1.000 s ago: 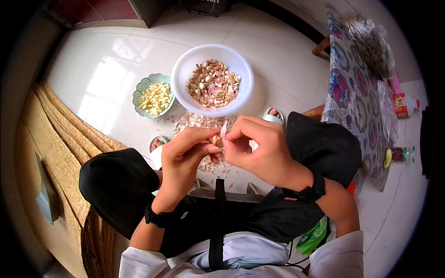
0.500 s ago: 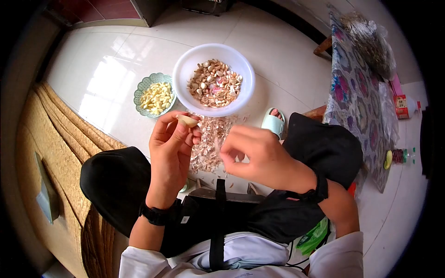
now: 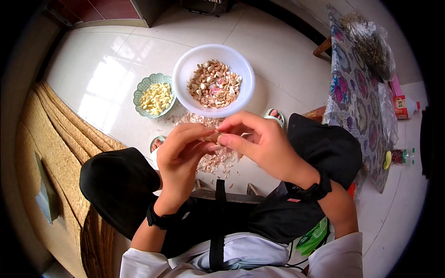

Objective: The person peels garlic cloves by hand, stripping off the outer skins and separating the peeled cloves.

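Garlic clove point(image 3: 212, 137), one: pinched by your left hand point(image 3: 178, 155) and right hand point(image 3: 266, 149), tips nearly together, above peelings point(image 3: 216, 164) on the floor point(image 3: 282, 60). Basin point(image 3: 213, 50), bowl point(image 3: 139, 89): beyond, toward the floor's far edge.

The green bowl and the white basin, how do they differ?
Size: the green bowl is smaller; the white basin is clearly wider.
Shape: the green bowl has a scalloped edge, while the white basin's rim is smooth and round.
Contents: the green bowl holds pale yellow cloves; the white basin holds mostly brownish, skin-covered pieces.
Both stand on the tiled floor.
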`<state>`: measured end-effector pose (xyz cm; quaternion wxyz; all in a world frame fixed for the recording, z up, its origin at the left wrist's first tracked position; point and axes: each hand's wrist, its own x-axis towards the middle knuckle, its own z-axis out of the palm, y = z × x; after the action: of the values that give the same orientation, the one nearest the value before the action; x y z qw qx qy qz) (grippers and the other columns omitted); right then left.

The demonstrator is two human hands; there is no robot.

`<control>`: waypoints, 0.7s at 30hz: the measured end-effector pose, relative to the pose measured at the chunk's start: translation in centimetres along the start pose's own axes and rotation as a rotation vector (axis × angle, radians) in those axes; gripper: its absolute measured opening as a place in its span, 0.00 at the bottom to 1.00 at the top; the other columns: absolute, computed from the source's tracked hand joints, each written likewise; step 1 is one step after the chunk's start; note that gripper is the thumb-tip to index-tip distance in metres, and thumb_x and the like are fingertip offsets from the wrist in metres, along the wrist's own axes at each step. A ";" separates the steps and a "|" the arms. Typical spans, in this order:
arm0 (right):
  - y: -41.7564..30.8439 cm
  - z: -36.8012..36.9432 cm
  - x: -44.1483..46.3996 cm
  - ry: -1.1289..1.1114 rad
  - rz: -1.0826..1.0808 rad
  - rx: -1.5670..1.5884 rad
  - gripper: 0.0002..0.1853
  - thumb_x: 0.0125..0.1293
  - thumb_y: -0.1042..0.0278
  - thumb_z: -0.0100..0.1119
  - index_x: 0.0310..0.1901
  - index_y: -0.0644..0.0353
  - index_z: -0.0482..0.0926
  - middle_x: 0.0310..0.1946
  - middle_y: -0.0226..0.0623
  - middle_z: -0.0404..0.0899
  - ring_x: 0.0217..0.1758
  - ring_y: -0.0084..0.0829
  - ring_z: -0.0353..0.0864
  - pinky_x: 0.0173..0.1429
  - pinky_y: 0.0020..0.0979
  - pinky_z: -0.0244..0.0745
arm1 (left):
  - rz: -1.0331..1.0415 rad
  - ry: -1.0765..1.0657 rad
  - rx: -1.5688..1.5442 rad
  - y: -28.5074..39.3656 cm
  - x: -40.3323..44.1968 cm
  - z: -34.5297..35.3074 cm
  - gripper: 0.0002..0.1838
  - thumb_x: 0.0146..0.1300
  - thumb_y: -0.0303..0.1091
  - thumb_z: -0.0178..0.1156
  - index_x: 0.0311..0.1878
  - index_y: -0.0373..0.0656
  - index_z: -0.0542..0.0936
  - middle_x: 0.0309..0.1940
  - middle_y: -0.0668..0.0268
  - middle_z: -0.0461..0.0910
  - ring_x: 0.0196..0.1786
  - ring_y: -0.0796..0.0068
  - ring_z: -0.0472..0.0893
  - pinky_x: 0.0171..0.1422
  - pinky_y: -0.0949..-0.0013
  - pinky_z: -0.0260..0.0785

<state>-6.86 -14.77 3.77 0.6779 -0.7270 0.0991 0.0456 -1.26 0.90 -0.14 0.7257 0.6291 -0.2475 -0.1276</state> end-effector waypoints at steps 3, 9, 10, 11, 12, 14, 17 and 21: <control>0.5 -0.2 0.2 -0.052 0.082 0.207 0.09 0.61 0.75 0.53 0.42 0.67 0.72 0.33 0.34 0.75 0.32 0.19 0.74 0.33 0.22 0.72 | 0.002 -0.042 0.030 0.0 -0.3 0.2 0.14 0.51 0.12 0.56 0.42 0.33 0.76 0.44 0.56 0.73 0.38 0.72 0.78 0.40 0.75 0.74; 0.5 -0.1 0.1 -0.030 0.012 0.302 0.08 0.60 0.76 0.55 0.40 0.66 0.69 0.33 0.34 0.72 0.34 0.21 0.74 0.35 0.22 0.73 | -0.014 -0.055 -0.183 0.5 -0.1 0.4 0.13 0.51 0.11 0.54 0.41 0.32 0.75 0.43 0.56 0.73 0.38 0.69 0.78 0.38 0.72 0.76; 0.3 0.0 0.0 -0.030 0.016 0.330 0.08 0.60 0.76 0.55 0.40 0.65 0.69 0.33 0.34 0.72 0.34 0.22 0.74 0.35 0.23 0.73 | -0.018 -0.060 -0.226 0.5 -0.2 0.4 0.13 0.51 0.11 0.54 0.41 0.32 0.75 0.43 0.56 0.74 0.38 0.69 0.78 0.37 0.71 0.77; 0.2 0.1 0.0 -0.030 0.019 0.359 0.08 0.60 0.76 0.55 0.39 0.65 0.68 0.33 0.34 0.72 0.34 0.22 0.74 0.36 0.23 0.73 | -0.027 -0.078 -0.225 0.5 -0.2 0.3 0.13 0.51 0.11 0.54 0.41 0.32 0.75 0.43 0.56 0.74 0.38 0.69 0.78 0.37 0.72 0.77; 0.4 0.2 -0.1 -0.030 0.002 0.361 0.08 0.60 0.76 0.55 0.39 0.65 0.69 0.32 0.34 0.73 0.33 0.21 0.74 0.35 0.22 0.73 | -0.037 -0.096 -0.225 0.4 -0.2 0.1 0.14 0.50 0.11 0.55 0.41 0.32 0.75 0.43 0.56 0.74 0.38 0.69 0.78 0.37 0.72 0.76; 0.8 0.5 -0.1 -0.030 -0.033 0.365 0.07 0.61 0.74 0.54 0.39 0.66 0.70 0.30 0.34 0.75 0.31 0.19 0.75 0.32 0.20 0.73 | -0.015 -0.096 -0.162 0.4 -0.2 0.0 0.14 0.49 0.10 0.56 0.40 0.33 0.74 0.42 0.56 0.74 0.38 0.69 0.78 0.37 0.72 0.76; 0.7 0.6 -0.2 -0.032 0.014 0.361 0.09 0.61 0.73 0.55 0.41 0.67 0.71 0.31 0.34 0.75 0.32 0.19 0.75 0.34 0.21 0.73 | 0.115 -0.064 0.060 0.3 -0.1 0.0 0.14 0.47 0.10 0.57 0.39 0.33 0.75 0.40 0.56 0.75 0.39 0.69 0.78 0.37 0.73 0.76; 0.4 0.3 -0.1 -0.059 0.078 0.380 0.10 0.60 0.73 0.55 0.42 0.68 0.71 0.32 0.35 0.75 0.32 0.20 0.75 0.35 0.21 0.73 | 0.270 -0.061 0.288 0.3 0.2 0.1 0.14 0.47 0.11 0.58 0.39 0.33 0.76 0.37 0.55 0.77 0.40 0.67 0.79 0.37 0.72 0.76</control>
<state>-7.04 -14.46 3.40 0.8034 -0.5798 0.1141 0.0734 -1.19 0.78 0.14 0.6310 0.6833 -0.3671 -0.0111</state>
